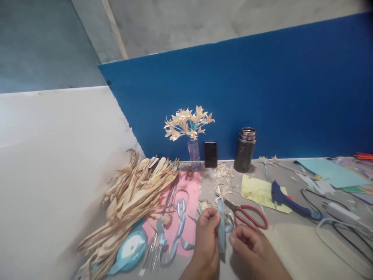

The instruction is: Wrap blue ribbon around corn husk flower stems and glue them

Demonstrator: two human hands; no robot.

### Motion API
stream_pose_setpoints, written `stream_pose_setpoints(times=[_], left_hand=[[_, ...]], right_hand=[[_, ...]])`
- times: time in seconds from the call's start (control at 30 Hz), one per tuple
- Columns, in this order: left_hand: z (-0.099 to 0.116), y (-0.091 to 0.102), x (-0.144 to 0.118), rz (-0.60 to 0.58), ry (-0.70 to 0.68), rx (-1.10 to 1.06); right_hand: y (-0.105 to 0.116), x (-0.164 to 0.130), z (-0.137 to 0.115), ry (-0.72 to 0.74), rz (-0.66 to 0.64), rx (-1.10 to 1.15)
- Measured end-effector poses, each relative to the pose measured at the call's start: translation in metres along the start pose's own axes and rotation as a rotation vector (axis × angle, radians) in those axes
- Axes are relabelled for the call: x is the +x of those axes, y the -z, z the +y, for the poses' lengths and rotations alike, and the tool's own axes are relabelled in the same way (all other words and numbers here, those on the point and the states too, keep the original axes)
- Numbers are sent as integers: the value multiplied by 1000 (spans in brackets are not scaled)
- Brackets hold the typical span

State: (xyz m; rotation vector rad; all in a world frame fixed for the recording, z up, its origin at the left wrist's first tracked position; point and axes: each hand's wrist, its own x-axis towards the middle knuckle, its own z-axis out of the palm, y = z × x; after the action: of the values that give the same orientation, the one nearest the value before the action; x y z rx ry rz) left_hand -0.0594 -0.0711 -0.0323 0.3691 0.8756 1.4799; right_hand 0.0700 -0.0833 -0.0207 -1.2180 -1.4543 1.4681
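One grip pinches: left hand [207,233] on pale-blue ribbon [222,231], pale flower [223,192] above; right hand [251,245] curls nearby, its grip, can't tell!

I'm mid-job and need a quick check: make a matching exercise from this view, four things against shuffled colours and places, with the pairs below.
1. ribbon strip
2. scissors
3. glue gun
4. flask

A. dark, standing before the blue board
B. light blue, between the left hand and the right hand
C. blue, lying partly on yellow paper
D. red-handled, just beyond the right hand

Pairs: 1-B; 2-D; 3-C; 4-A
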Motion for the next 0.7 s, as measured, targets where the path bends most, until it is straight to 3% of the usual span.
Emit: stream_pose_setpoints(times=[0.37,0.7], left_hand=[[2,2,1,13,-37,44],[4,-2,-3,14,-31,49]], right_hand=[[3,6,17,8,18,-135],[1,5,11,12,34,-151]])
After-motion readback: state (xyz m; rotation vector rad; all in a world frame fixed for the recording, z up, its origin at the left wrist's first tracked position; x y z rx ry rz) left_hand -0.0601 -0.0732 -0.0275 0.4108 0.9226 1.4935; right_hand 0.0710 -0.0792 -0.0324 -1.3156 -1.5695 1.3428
